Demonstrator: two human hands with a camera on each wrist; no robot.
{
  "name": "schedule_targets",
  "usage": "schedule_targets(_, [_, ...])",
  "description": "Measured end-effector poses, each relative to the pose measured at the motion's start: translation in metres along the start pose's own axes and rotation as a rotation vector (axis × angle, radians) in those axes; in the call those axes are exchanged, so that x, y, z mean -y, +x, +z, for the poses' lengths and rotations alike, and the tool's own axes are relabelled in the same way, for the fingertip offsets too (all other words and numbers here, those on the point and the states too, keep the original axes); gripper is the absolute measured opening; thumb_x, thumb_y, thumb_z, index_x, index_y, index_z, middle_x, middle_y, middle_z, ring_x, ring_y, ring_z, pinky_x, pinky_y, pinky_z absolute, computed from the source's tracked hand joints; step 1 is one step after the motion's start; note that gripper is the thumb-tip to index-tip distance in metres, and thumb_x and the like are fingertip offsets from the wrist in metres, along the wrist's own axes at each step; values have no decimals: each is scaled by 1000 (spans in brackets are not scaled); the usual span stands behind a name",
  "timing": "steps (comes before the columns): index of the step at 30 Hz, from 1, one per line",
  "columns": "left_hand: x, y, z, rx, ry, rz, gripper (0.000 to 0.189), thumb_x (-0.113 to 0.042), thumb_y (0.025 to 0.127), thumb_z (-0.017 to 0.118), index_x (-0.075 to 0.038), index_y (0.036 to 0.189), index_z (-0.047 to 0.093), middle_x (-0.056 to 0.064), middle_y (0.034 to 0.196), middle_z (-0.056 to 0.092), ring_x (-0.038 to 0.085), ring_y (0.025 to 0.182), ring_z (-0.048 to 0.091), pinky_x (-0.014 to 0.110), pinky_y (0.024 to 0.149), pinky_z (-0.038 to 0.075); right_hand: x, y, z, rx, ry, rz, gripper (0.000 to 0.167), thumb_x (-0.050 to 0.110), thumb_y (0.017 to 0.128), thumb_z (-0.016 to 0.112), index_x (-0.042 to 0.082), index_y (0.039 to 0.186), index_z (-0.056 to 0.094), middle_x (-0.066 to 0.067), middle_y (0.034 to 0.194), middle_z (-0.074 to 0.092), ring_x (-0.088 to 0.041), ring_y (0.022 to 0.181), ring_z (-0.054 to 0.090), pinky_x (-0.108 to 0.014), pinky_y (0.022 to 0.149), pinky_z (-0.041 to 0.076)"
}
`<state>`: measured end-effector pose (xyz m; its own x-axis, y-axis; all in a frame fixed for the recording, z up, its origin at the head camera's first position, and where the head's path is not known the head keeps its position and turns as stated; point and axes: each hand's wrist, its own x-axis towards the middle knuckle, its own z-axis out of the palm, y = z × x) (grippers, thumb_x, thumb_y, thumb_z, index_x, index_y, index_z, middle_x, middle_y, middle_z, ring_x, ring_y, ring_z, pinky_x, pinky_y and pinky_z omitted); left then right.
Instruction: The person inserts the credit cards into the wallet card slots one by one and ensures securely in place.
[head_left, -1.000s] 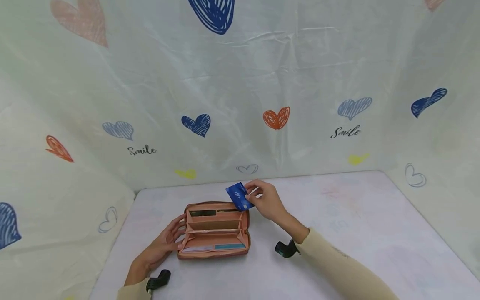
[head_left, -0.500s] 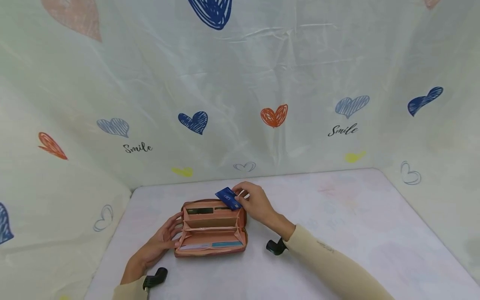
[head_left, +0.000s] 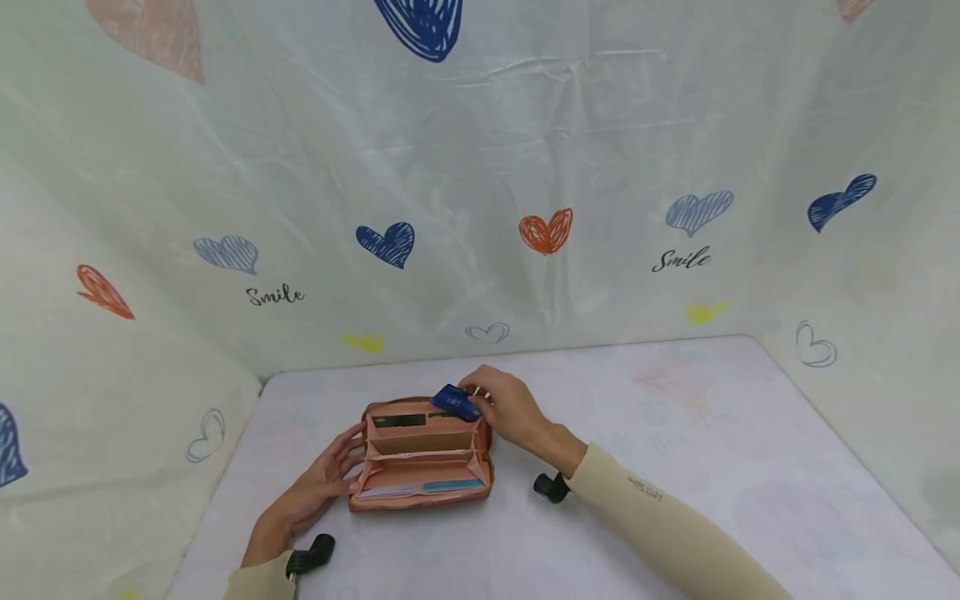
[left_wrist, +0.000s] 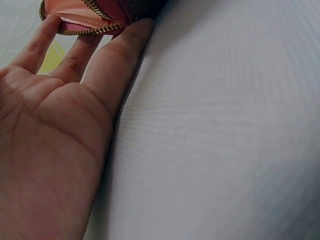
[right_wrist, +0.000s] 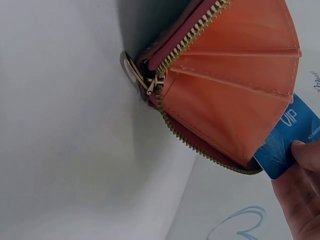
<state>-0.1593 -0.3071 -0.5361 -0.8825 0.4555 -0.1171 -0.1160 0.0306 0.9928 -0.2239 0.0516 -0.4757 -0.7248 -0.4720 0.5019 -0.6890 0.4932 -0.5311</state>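
A pink zip-around wallet [head_left: 423, 447] lies unzipped and spread on the table, its accordion dividers fanned out. My left hand [head_left: 318, 487] holds its left end, thumb at the front edge and fingers along the side; the left wrist view has these fingertips at the brass zip. Between thumb and fingers my right hand [head_left: 512, 408] pinches a blue card [head_left: 454, 402] marked VIP. The card slants over the back-right card slots. In the right wrist view, the lower corner of the blue card [right_wrist: 280, 142] sits right at the wallet's zipped edge, partly behind the orange gusset.
A dark card [head_left: 399, 421] shows in the wallet's back-left slot. Along the front section lie a light-blue card [head_left: 453, 485] and a whitish one [head_left: 386, 492]. The white table [head_left: 637, 417] meets a heart-printed curtain [head_left: 480, 167] behind. A metal zip pull [right_wrist: 150, 86] hangs at the wallet's right end.
My right hand has brought the blue card left and down, lower against the wallet's back slots, and the card has tilted flatter. The left hand stays at the wallet's left end.
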Motion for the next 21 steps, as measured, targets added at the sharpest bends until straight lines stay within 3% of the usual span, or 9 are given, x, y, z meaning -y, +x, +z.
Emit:
schedule_targets(16, [2,0,0,26,-15,8,86,-5,99,70,-14,168,19,-21,149,43,-2,133,52,20,108,45,7,16,-1,170,-175,-4,21,-2,96,73,11,111,78,-2,101,73,-16,93,73,-30,80,61])
schedule_targets(21, [1,-1,2,13,-20,-22,87,-3,99,69,-13,169,17,-18,150,40,-2,133,51,20,108,46,14,20,-2,226,-201,-7,21,-3,96,72,11,110,79,-2,102,72,-17,95,73,-31,82,62])
